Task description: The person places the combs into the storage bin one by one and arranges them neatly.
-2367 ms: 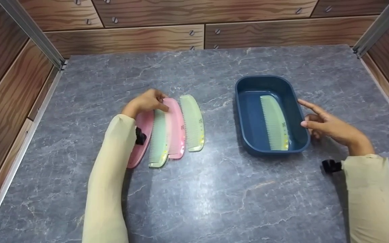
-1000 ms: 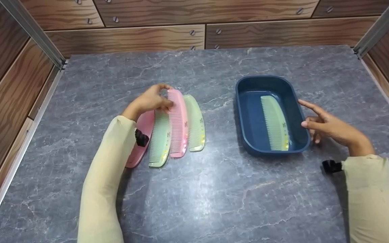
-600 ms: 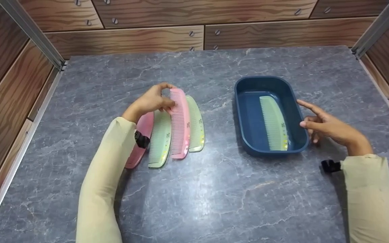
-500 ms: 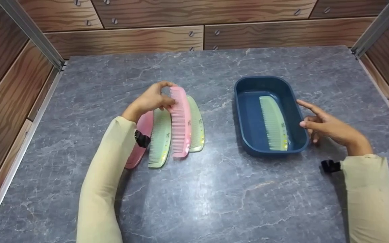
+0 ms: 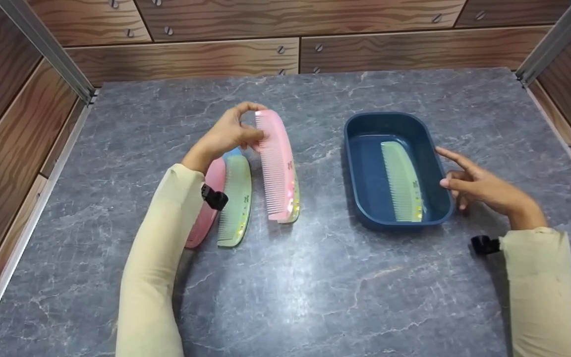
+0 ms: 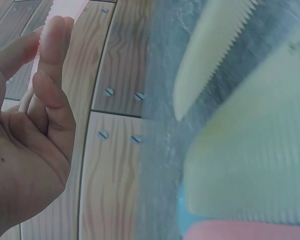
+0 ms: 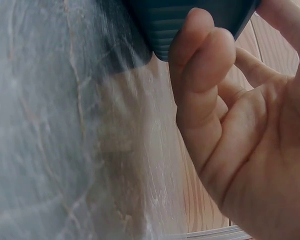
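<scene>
Head view: curved pink plastic comb pinched by left hand, over pale-green toothed comb; deep navy rectangular tray touched by loosely spread right hand. Lifting judged in hand; clearance likely needed next.

Pale yellow sleeves, black wrist cameras

bare L hand pinching, thumb opp. fingertips, pale-yellow-sleeved L forearm behind 'em. bare R hand w/ index finger straight out past R thumb, other fingers bent underneath, pale-yellow-sleeved R forearm behind 'em too.
</scene>
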`<state>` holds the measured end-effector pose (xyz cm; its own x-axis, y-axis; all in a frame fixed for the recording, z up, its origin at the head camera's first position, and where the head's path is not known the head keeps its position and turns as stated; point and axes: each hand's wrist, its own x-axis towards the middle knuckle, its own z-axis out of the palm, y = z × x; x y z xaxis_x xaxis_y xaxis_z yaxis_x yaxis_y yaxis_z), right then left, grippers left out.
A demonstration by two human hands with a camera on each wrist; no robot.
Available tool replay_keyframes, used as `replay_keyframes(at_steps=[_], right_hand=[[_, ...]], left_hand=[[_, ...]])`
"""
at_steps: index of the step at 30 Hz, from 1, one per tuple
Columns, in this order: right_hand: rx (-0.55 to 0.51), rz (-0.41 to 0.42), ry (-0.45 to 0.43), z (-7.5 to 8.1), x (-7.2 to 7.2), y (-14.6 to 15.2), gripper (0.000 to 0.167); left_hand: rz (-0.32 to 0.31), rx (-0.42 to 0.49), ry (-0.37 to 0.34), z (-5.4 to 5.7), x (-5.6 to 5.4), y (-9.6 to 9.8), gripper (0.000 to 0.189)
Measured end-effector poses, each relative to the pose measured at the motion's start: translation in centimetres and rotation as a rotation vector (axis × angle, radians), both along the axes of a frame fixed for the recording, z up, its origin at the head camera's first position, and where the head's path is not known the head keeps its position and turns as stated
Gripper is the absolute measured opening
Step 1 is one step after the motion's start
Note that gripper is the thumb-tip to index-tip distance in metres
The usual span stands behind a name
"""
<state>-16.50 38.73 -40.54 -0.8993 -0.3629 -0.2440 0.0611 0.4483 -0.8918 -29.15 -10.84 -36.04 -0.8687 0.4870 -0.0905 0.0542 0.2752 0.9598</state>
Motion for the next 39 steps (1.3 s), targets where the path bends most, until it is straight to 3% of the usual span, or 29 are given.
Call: replay_keyframes(at_steps=[7,21,33,39], right_hand=[[-0.011,0.002,-0.003,0.0,0.0,0.1,0.068],[-0.002,0.001,-0.001,-0.1,-0.1,0.3,0.067],[0.002,-0.005,0.009,-0.2,0.0,0.2,0.068],[-0.021,0.004,0.006,-0.2,0.0,0.1,0.068]], left_hand=[[0.019,0.062,0.009,1.7,-0.1,1.4,0.051],[-0.048,0.102,0.026,4.1,-0.3,4.5,0.051],[-0.022,0.261,-0.012,3.3,-0.1,8.5,0.053],[-0.017,0.289,0.001,2.9,0.1,10.5,0.049]])
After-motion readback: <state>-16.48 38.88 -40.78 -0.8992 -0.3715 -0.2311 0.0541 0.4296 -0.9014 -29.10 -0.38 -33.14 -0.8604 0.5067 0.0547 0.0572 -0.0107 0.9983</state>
